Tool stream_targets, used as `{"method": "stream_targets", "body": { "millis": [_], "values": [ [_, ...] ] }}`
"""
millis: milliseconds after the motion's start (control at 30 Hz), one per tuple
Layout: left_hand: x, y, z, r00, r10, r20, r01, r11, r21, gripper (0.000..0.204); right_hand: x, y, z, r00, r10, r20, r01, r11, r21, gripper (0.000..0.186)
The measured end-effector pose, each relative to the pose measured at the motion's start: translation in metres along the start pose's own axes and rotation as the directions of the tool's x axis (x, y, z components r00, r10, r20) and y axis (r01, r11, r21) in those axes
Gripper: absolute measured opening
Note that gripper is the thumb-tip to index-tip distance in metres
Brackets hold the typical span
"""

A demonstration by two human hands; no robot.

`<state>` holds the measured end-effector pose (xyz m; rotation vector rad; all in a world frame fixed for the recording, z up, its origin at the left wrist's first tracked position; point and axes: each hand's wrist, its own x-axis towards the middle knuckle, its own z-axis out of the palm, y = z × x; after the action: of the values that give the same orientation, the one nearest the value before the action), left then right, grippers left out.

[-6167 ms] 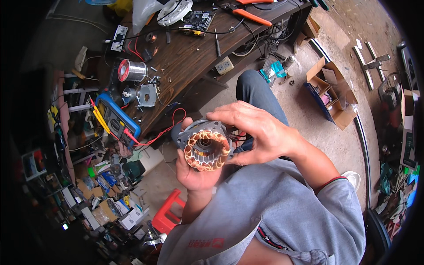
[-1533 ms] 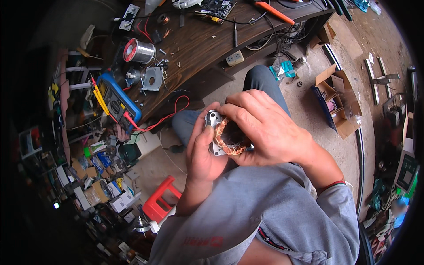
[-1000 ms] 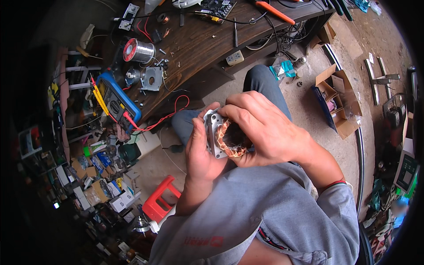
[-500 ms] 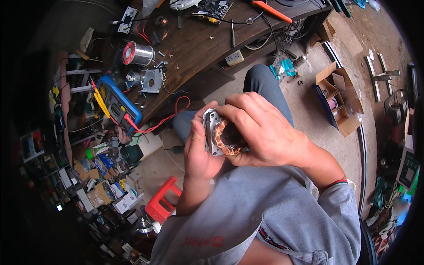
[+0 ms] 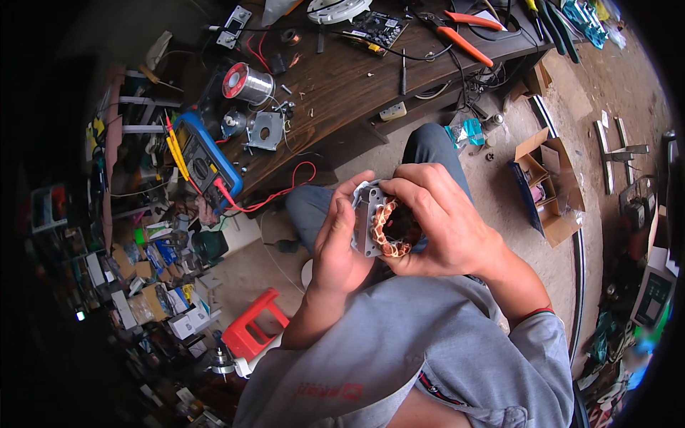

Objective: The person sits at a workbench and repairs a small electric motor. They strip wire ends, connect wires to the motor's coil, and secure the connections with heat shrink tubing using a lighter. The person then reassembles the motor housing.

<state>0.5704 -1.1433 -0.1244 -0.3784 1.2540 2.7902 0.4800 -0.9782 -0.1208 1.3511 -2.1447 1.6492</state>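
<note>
Over my lap, my two hands hold parts of an electric motor close together. My left hand (image 5: 340, 246) grips a grey metal end cover (image 5: 365, 220) with holes in its corners, thumb and fingers on its left side. My right hand (image 5: 453, 225) is curled over a motor stator (image 5: 382, 232), whose copper windings are tied with pale lacing and ring a dark hollow. The stator's winding end lies right against the cover; whether the two are joined I cannot tell. My right fingers and palm hide most of the stator's body.
A dark wooden bench (image 5: 335, 78) carries a solder spool (image 5: 250, 84), a square metal bracket (image 5: 265, 133), a circuit board (image 5: 378, 30) and orange-handled pliers (image 5: 464, 44). A blue multimeter (image 5: 207, 158) stands at its left edge. On the floor are an open carton (image 5: 553, 192) and a red stool (image 5: 253, 324).
My view has shifted, so the bench appears lower and further right. The stator has turned slightly, showing more of its hollow and copper windings. Both hands keep their hold.
</note>
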Motion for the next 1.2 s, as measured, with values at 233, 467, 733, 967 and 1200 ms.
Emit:
{"method": "stream_targets", "body": {
  "millis": [233,467,733,967,1200],
  "values": [
    [0.002,0.000,-0.007,1.000,0.008,0.022,-0.008,1.000,0.005,0.055,0.003,-0.003,0.002,1.000,0.008,0.006,-0.008,1.000,-0.016,0.072],
    [0.001,-0.004,-0.007,0.999,0.022,-0.029,-0.024,0.997,-0.071,0.053,0.004,-0.001,0.005,1.000,-0.012,0.011,0.012,1.000,0.007,0.079],
    [0.008,-0.016,-0.012,0.996,0.021,0.086,0.026,0.859,-0.511,0.057,-0.044,-0.015,0.002,0.961,0.184,-0.206,-0.213,0.969,-0.127,0.099],
    [0.014,-0.050,-0.026,0.999,0.031,-0.026,-0.041,0.808,-0.588,0.057,-0.072,-0.031,0.040,0.860,0.501,-0.099,-0.492,0.864,0.107,0.104],
    [0.007,-0.073,-0.022,0.990,0.143,-0.005,-0.129,0.874,-0.469,0.075,-0.076,-0.031,0.049,0.882,0.457,-0.113,-0.449,0.889,0.089,0.107]
  ]
}}
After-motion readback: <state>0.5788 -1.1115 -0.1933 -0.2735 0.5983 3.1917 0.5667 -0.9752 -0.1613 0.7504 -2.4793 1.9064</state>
